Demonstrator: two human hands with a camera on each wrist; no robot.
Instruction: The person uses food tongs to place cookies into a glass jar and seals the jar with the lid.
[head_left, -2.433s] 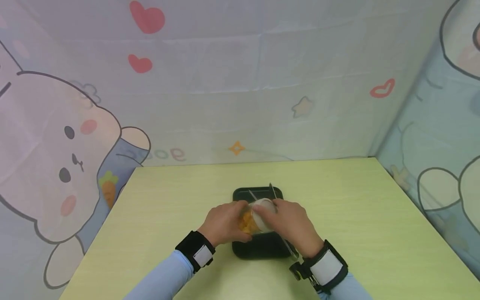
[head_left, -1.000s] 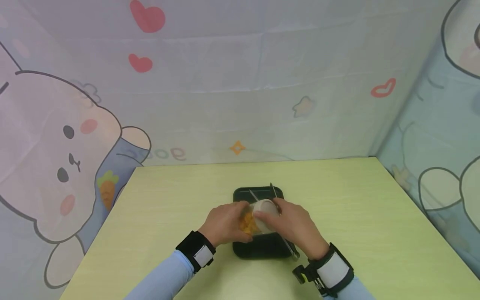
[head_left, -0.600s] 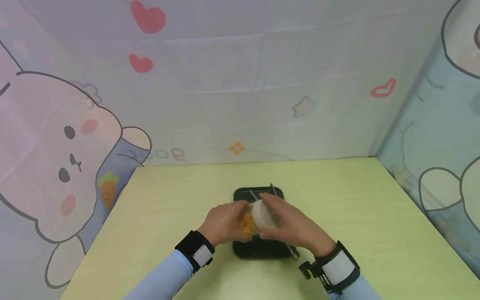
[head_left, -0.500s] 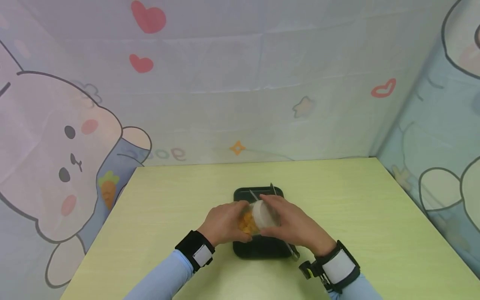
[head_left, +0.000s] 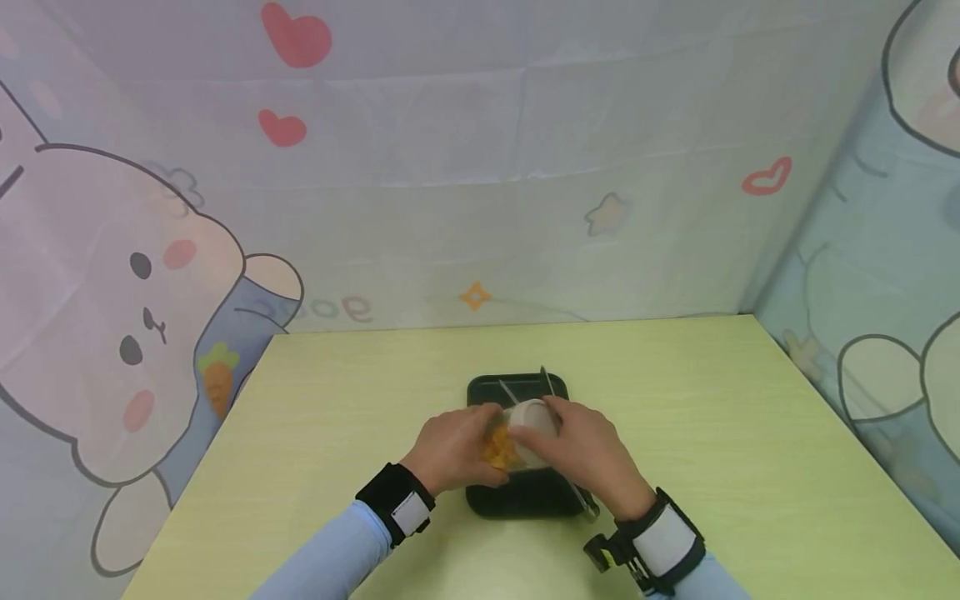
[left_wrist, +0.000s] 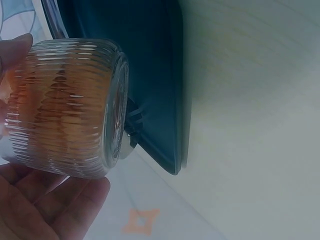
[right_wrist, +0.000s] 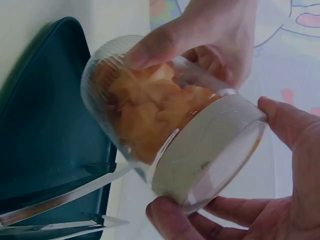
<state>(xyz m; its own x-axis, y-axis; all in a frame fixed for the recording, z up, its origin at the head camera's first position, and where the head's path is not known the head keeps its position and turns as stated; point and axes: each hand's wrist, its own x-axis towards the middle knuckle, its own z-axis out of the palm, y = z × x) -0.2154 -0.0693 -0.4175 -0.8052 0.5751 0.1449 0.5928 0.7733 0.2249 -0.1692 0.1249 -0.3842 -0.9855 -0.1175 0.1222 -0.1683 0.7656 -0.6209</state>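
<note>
A ribbed clear jar (left_wrist: 70, 107) holds orange chunks (right_wrist: 145, 112) and lies tilted on its side over the dark green tray, with its white lid (right_wrist: 202, 150) pointing right. My left hand (head_left: 456, 450) grips the jar's body, its thumb across the near side in the head view. Around the lid, my right hand (head_left: 588, 450) has its thumb on one side and its fingers on the other. The lid sits on the jar's mouth. In the right wrist view both hands are on the jar, the left one (right_wrist: 210, 45) behind it.
Under the jar, the dark green tray (head_left: 517, 502) stands on a pale yellow table (head_left: 360, 392). Slim metal tong-like arms (right_wrist: 75, 192) lie across the tray, one end past its near right corner. A printed cloth backdrop (head_left: 450, 167) rises behind the table.
My right hand spread off and round the lid about half a second ago, and now its thumb is back over the lid, the wrist turned. The left hand and jar have barely moved.
</note>
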